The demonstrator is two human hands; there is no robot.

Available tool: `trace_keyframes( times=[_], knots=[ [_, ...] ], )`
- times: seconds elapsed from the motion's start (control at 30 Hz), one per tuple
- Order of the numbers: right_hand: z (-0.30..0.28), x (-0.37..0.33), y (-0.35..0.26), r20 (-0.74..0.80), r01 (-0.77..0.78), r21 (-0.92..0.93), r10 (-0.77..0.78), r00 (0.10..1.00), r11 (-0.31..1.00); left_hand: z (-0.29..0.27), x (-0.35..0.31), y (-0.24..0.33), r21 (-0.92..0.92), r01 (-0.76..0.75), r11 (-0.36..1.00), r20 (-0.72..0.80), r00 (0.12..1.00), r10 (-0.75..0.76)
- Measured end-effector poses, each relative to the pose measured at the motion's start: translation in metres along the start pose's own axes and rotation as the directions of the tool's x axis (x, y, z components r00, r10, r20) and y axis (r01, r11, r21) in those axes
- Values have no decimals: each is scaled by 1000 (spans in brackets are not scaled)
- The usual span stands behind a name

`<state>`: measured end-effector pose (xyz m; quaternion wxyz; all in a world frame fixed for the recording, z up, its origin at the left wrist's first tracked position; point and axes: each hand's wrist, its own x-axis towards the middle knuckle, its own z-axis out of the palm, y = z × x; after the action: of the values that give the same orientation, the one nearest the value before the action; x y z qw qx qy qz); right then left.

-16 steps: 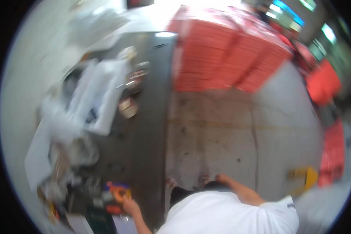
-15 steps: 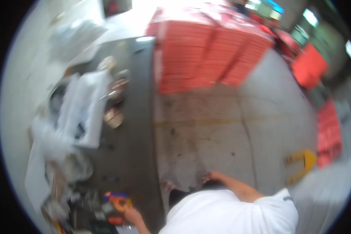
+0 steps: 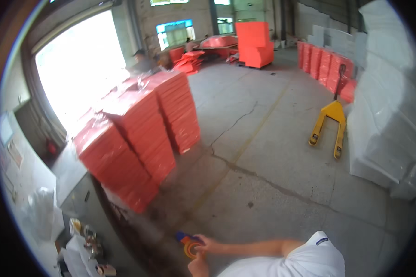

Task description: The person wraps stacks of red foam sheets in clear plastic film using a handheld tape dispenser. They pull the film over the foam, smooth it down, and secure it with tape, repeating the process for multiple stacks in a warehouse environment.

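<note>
A tape dispenser (image 3: 189, 247) with a blue and red body and an orange-yellow roll is held in front of me at the lower middle, above the floor. My right hand (image 3: 208, 244) is closed around its near side, the arm stretched across from the right. Just below, my left hand (image 3: 198, 265) is closed against the roll's near edge. The fingers of both hands partly hide the dispenser's handle.
To the left is a grey table (image 3: 85, 203) with foam pieces and small parts. Wrapped red stacks (image 3: 129, 143) stand ahead of it. At right are a yellow pallet jack (image 3: 330, 121) and tall white wrapped foam (image 3: 383, 115). A person (image 3: 143, 62) stands behind the stacks.
The view has swung right, away from the table. The tape dispenser has been lifted off the table side by my left hand, and my right hand has come to grip it too.
</note>
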<state>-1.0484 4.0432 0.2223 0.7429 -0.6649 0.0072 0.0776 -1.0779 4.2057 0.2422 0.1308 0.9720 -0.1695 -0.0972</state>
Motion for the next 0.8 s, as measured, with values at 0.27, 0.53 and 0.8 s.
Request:
trace_keyframes(
  times=[0.27, 0.53, 0.8],
  knots=[
    [-234, -47, -56, -471, 173, 171, -74, 879, 970, -18, 127, 250, -31, -414, 910, -26, 910, 413],
    [-392, -37, -47, -672, 50, 261, 144, 726, 964, 35, 232, 376, -71, -575, 815, 241, 783, 573],
    [-613, -92, 240, -654, 174, 723, 580, 486, 669, 106, 395, 449, -113, -573, 811, 522, 661, 540]
  ],
)
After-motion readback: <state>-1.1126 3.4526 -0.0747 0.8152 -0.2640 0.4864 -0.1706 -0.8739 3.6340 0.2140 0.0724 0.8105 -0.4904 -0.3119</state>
